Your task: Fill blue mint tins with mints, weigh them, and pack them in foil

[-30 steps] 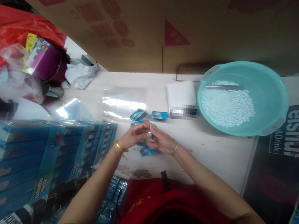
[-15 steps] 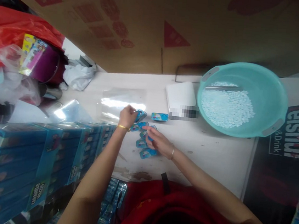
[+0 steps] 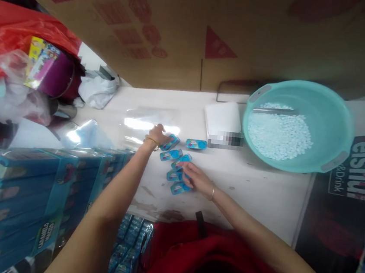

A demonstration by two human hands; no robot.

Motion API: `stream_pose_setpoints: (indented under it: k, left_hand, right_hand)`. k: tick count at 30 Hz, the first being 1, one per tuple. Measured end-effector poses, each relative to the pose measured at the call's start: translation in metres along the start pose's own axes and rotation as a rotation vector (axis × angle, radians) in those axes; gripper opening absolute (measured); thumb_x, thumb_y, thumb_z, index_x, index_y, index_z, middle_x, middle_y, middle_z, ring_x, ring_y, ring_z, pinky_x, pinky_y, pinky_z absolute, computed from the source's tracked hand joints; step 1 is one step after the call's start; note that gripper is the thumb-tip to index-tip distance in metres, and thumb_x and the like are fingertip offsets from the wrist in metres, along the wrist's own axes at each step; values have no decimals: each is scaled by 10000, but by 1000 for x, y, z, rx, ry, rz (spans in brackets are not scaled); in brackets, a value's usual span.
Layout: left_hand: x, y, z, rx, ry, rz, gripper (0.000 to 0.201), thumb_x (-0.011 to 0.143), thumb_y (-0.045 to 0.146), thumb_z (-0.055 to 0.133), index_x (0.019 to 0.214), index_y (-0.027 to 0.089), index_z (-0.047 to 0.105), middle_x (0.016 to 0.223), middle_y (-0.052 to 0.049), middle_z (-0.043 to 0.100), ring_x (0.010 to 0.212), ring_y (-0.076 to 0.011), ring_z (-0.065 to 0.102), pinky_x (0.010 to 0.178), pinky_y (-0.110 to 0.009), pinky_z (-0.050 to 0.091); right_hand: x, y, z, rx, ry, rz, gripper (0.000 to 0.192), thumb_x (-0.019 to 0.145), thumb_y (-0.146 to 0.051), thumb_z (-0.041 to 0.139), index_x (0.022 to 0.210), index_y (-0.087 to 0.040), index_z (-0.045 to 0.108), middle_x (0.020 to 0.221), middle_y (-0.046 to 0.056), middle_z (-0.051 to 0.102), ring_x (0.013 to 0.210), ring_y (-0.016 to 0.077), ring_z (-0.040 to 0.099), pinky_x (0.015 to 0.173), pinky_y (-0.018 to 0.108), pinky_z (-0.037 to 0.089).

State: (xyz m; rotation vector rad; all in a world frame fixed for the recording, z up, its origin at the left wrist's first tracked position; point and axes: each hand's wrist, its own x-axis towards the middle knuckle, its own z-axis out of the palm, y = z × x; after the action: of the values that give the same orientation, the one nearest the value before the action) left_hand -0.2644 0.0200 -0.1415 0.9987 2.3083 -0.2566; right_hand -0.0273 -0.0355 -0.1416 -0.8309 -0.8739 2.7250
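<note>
— Hands?
— Apart, mid-frame; left hand [image 3: 156,134] has fingers on a small blue tin [image 3: 170,142] beside the clear plastic bag [image 3: 147,125]; whether it grips, cannot tell; right hand [image 3: 196,179] lies flat over the lower tins [image 3: 177,181].
— Around them?
— Teal basin [image 3: 329,130] of white tablets [image 3: 278,135] at right; blue boxes [image 3: 33,186] stacked lower left.

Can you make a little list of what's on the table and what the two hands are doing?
left hand: reaching out, fingers on the farthest-left small blue tin
right hand: resting on the nearer blue tins
lone tin: lies apart, toward the basin
basin: teal, holds small white tablets
white box: beside the basin
clear plastic bag: flat, beyond the left hand
table: white, stained
stacked blue packs: at the left
</note>
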Motion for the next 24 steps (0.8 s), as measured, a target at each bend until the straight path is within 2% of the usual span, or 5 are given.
stream_pose_setpoints:
  k: [4, 7, 12, 19, 24]
  left_hand:
    - [-21, -3, 8, 53, 231, 261, 423, 788, 447, 607, 1143, 231, 533, 1219, -77, 543, 1139, -271, 515, 967, -431, 376]
    - [-38, -8, 18, 49, 328, 363, 552, 802, 531, 566, 1239, 204, 488, 1208, -98, 571, 1117, -268, 540, 926, -375, 410]
    - [-48, -16, 29, 196, 222, 325, 417, 846, 481, 515, 1143, 192, 554, 1023, -125, 646, 959, -300, 613, 772, -353, 449]
    - [-43, -23, 31, 121, 197, 466, 445, 832, 329, 571, 1253, 189, 530, 1137, -146, 600, 1032, -289, 583, 869, -367, 449]
    - [-53, -36, 34, -117, 159, 526, 539, 831, 367, 577, 1324, 172, 480, 1239, -131, 556, 1137, -264, 532, 982, -372, 409]
  right_hand:
    - [-18, 3, -2, -61, 110, -2, 513, 814, -644, 515, 988, -164, 468, 526, -77, 350, 442, 64, 283, 433, 201, 196]
    - [-42, 10, -12, -38, 201, 8, 487, 817, -629, 519, 964, -166, 479, 556, -63, 375, 456, 60, 304, 447, 200, 177]
    - [-74, 23, -22, 2, 285, 40, 484, 795, -626, 539, 932, -166, 486, 622, -49, 405, 453, 46, 321, 455, 199, 141]
    - [-86, 39, -25, -103, 379, 97, 528, 763, -663, 509, 949, -170, 478, 600, -45, 415, 443, 59, 309, 442, 191, 150]
    - [-48, 19, -59, -592, 588, -154, 504, 852, -479, 443, 1268, -195, 417, 722, 21, 534, 659, 170, 510, 598, 285, 419]
